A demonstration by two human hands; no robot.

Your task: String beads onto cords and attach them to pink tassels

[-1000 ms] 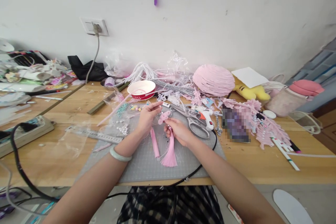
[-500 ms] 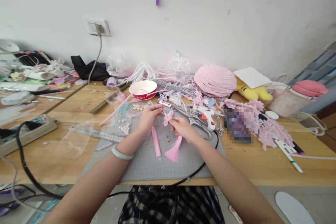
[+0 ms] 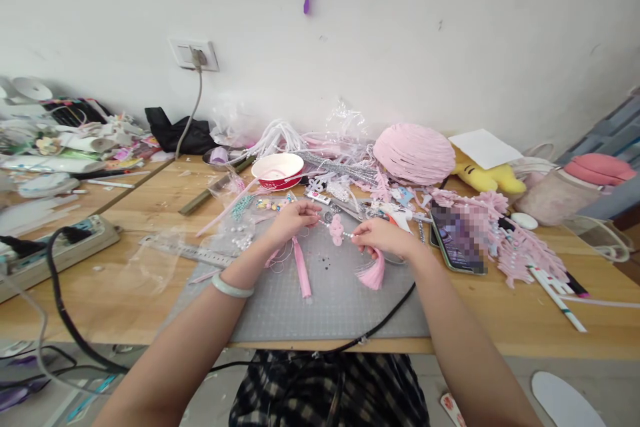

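A pink tassel pendant is stretched between my hands above the grey cutting mat. Thumb and fingertips of my left hand pinch its far end, near a small ring. In the middle hangs a pink knot-shaped charm, with a short run of pale beads to its right. My right hand is closed on the bead end, and the pink tassel droops below that hand. Another pink tassel lies on the mat under my left hand, with loose thin cord beside it.
Behind my hands stand a red and white bowl and a pink ball-shaped bundle. A white glue gun and a phone lie to the right. At left are a ruler, a power strip and loose beads.
My hands have moved apart, the right one going rightward. The pendant is now drawn out sideways, and its charm and beads show more. Its tassel has swung right with my right hand.
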